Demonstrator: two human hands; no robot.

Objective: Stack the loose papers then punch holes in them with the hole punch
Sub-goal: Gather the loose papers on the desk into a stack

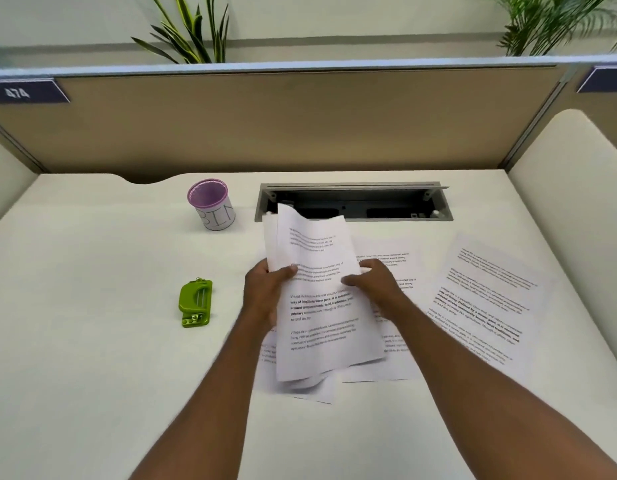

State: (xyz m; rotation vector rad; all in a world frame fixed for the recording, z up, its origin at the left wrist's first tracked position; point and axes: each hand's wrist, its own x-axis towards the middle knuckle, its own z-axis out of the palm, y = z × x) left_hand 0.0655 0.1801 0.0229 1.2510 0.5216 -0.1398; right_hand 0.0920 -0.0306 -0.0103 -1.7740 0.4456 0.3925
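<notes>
Both forearms reach in; my left hand (265,289) and right hand (373,282) pinch a few sheets (317,306) lifted over the desk (92,271). More papers (487,292) lie loose to the right, so I judge stacking half done. Green hole punch (195,303) waits untouched, left.

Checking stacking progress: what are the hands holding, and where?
Both hands, left and right, hold a few printed sheets by their side edges, near mid-height, lifted off the desk.
</notes>
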